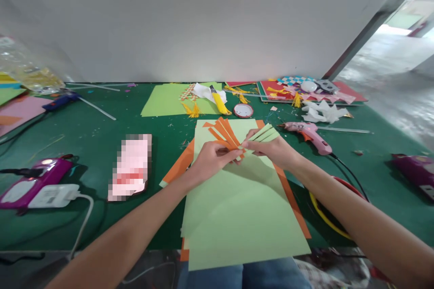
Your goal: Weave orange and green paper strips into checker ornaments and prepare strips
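Several orange paper strips [224, 131] fan upward from my left hand [214, 159], whose fingers pinch them near their lower ends. My right hand [267, 144] grips several light green paper strips [265, 132], which point up and to the right. The fingertips of both hands meet where the two bunches come together, so the crossing point is partly hidden. Below the hands lies a stack of light green paper sheets [244, 221], with orange sheets [181, 162] sticking out at its sides. The stack's front edge overhangs the table.
A pink glue gun [310, 135] lies to the right, beside a yellow tape roll [325, 216]. At left are a phone [132, 167] and a purple power strip [44, 180]. A yellow utility knife [219, 100] rests at the back on green paper [159, 99].
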### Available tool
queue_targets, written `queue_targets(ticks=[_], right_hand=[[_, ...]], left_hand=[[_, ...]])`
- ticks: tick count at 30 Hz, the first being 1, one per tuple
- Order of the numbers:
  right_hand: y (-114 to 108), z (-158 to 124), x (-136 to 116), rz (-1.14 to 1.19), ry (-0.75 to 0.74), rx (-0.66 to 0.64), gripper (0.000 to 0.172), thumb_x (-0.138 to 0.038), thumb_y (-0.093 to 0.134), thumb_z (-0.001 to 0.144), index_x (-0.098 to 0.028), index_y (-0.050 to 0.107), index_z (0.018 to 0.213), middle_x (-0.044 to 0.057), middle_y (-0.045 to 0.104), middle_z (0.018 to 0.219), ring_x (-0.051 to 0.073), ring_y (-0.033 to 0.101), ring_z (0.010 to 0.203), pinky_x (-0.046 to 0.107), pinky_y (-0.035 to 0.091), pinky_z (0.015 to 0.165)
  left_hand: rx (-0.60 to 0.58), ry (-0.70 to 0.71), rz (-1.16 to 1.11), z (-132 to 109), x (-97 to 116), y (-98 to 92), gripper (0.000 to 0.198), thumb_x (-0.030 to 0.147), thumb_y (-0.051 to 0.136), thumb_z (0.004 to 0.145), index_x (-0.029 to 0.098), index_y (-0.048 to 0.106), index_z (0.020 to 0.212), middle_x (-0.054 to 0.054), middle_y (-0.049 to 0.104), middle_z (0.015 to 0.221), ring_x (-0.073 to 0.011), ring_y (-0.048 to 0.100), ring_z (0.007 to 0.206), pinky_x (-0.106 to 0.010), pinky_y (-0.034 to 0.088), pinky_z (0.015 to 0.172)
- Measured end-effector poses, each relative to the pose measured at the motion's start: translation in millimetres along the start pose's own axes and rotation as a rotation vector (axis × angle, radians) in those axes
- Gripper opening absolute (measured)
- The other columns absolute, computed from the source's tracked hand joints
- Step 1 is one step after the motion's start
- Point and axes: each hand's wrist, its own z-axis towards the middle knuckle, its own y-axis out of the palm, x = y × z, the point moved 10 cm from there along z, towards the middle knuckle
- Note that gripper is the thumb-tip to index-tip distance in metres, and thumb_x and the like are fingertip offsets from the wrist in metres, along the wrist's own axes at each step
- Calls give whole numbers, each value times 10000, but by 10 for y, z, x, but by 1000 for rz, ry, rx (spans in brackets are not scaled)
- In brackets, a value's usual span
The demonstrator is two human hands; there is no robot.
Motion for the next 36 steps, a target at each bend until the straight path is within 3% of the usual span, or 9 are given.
queue_targets(ticks=[5,12,15,19,22,24,27,31,36], right_hand=[[-197,1,-35,-5,-54,125,356,-357,734,722,-172,462,588,-76,368,485,58,296,466,241,210,459],[-748,-66,-382,44,-185,364,203,-323,717,735,-184,578,687,-67,370,510,75,337,469,242,204,444],[-1065,-291,-697,69,-295,516,172,-319,688,768,-219,573,688,-61,329,546,88,334,479,246,202,427],[-1198,-725,-885,-117,-295,618,268,-409,571,860,-234,610,661,-23,405,532,127,415,500,274,313,455],[-959,-893,-678,-528,-88,443,285,-462,524,875,-228,675,811,10,555,577,151,504,505,283,373,451],[-733,-978,-571,-778,-92,320,245,-435,553,862,-241,668,958,3,600,607,145,515,482,282,407,463],[-412,-1069,-606,-1054,-279,301,168,-295,556,879,-245,641,1016,-1,655,700,124,538,503,265,439,516],[32,-1067,-753,-1124,-560,257,129,-164,544,884,-194,629,976,35,689,851,139,636,718,255,476,668],[371,-921,-740,-1245,-661,157,140,-148,538,888,-164,632,991,58,689,867,173,637,790,296,479,716]], left_hand=[[68,-22,19,-24,2,-83,335,469,625,805,142,694,789,-74,739,777,-174,681,733,-210,479,553],[142,-46,24,-25,-14,-162,342,475,618,804,148,718,822,-68,735,751,-163,666,702,-198,438,503],[158,-42,19,-21,-12,-180,336,468,611,813,150,720,817,-66,734,754,-165,669,727,-196,427,506],[151,-33,-4,-21,7,-177,318,454,625,811,147,709,824,-62,738,772,-148,664,716,-186,421,526],[141,-43,-4,-34,5,-160,313,453,641,802,145,698,804,-62,737,773,-141,657,693,-181,416,513],[106,-50,-9,-46,-6,-108,310,455,648,795,147,689,805,-58,731,750,-143,651,670,-182,408,483],[38,-65,-23,-72,-30,3,303,451,641,803,151,673,829,-53,724,734,-149,649,664,-186,419,473],[-32,-45,-60,-100,1,131,282,417,638,817,138,670,798,-56,711,731,-155,660,702,-222,491,606],[-93,-18,-147,-99,53,208,208,350,629,832,147,673,834,-46,704,771,-159,669,734,-242,517,672]])
